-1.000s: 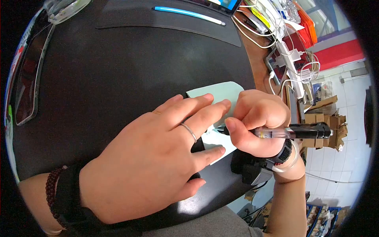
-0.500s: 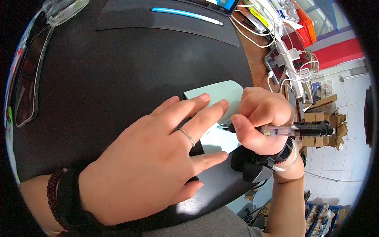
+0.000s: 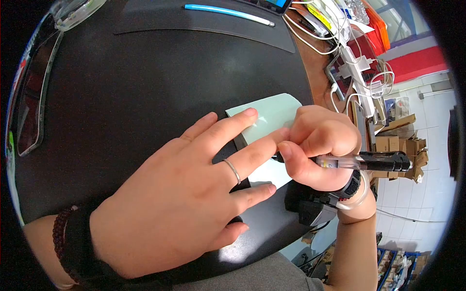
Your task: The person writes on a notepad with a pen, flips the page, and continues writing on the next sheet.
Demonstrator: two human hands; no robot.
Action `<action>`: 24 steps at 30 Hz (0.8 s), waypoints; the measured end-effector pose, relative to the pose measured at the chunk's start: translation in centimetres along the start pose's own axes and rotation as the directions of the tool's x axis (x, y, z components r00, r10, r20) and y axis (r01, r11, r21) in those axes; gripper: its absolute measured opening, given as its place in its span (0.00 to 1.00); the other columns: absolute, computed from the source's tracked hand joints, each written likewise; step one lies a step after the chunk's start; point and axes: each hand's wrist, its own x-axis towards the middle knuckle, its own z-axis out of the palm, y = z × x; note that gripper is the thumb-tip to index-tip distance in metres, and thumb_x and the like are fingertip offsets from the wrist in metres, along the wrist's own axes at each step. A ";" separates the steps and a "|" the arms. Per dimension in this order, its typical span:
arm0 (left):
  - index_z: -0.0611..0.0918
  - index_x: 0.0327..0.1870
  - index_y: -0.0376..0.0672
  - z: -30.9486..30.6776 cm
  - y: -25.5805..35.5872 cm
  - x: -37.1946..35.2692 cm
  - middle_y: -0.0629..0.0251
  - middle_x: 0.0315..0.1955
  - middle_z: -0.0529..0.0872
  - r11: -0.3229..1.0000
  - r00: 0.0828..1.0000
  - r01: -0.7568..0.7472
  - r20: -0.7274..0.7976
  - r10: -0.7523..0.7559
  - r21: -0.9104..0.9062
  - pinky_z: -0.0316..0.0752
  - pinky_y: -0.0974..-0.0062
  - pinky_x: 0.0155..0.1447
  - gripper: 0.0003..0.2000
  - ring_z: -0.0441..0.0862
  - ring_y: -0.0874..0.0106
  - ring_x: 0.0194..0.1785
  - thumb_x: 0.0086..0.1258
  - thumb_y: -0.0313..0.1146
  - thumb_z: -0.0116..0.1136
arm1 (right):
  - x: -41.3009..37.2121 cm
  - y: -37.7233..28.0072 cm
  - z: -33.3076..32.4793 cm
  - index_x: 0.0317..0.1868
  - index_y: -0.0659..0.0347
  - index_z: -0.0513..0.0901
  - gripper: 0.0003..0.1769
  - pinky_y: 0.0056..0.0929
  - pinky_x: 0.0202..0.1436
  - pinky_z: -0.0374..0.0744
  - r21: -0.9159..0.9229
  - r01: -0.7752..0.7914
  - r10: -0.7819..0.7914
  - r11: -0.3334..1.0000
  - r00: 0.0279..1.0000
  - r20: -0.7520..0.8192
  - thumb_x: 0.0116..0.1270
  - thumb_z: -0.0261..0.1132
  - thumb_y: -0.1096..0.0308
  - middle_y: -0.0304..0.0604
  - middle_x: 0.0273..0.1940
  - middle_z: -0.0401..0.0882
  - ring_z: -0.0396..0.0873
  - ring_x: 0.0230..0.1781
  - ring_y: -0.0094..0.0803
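Observation:
My left hand (image 3: 174, 208) lies flat with its fingers spread, wearing a silver ring. Its fingertips rest on a small pale green paper booklet (image 3: 274, 109), whose lower page (image 3: 267, 177) is bright with light. Held in my closed right hand (image 3: 323, 145) is a pen (image 3: 335, 161) with a clear barrel and black end, tilted nearly level. The pen's tip is hidden behind my fingers at the booklet's fold. One left fingertip meets the right hand beside the thumb.
On the black desk mat (image 3: 145, 87) lie a blue stylus (image 3: 228, 13) and a dark phone (image 3: 39, 97). A clear container (image 3: 77, 12) stands at top left. White cables and a power strip (image 3: 359, 80) run along the right. A black object (image 3: 313, 208) sits below my right wrist.
My left hand has shifted slightly, one finger reaching closer to the right hand. The booklet's upper page tilts a little and shows glare. Writing seen earlier on the lower page is now covered.

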 end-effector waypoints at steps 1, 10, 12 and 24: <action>0.82 0.51 0.58 0.0 0.0 0.0 0.57 0.61 0.67 1.000 1.000 0.002 0.010 -0.002 0.006 0.65 0.50 0.64 0.25 0.59 0.48 0.67 0.47 0.44 0.69 | 0.0 0.0 -0.1 0.24 0.58 0.79 0.06 0.28 0.26 0.74 0.000 -0.001 0.001 1.000 1.000 -0.001 0.54 0.67 0.75 0.40 0.23 0.78 0.77 0.23 0.36; 0.82 0.52 0.59 -0.3 0.4 0.1 0.54 0.60 0.68 0.999 1.000 0.018 0.018 -0.019 0.050 0.63 0.48 0.66 0.26 0.59 0.52 0.68 0.45 0.44 0.69 | -0.4 -0.4 0.3 0.27 0.59 0.82 0.02 0.27 0.30 0.78 -0.031 -0.081 0.080 0.996 0.996 -0.025 0.54 0.68 0.74 0.40 0.25 0.80 0.81 0.26 0.32; 0.82 0.52 0.59 -0.2 0.3 0.1 0.54 0.60 0.68 0.999 1.000 0.018 0.012 -0.018 0.040 0.63 0.48 0.67 0.26 0.59 0.53 0.68 0.45 0.44 0.69 | -0.6 -0.3 0.1 0.31 0.58 0.82 0.02 0.26 0.33 0.79 -0.081 -0.071 0.074 0.994 0.997 0.030 0.56 0.68 0.73 0.39 0.28 0.81 0.81 0.30 0.32; 0.83 0.51 0.59 0.0 0.1 0.1 0.53 0.59 0.68 0.999 0.999 0.021 -0.031 -0.022 -0.037 0.65 0.51 0.65 0.25 0.61 0.52 0.67 0.46 0.42 0.69 | -0.1 -0.1 0.1 0.27 0.58 0.82 0.02 0.27 0.28 0.76 -0.022 -0.046 0.046 0.999 0.999 0.006 0.55 0.68 0.74 0.40 0.23 0.79 0.79 0.25 0.33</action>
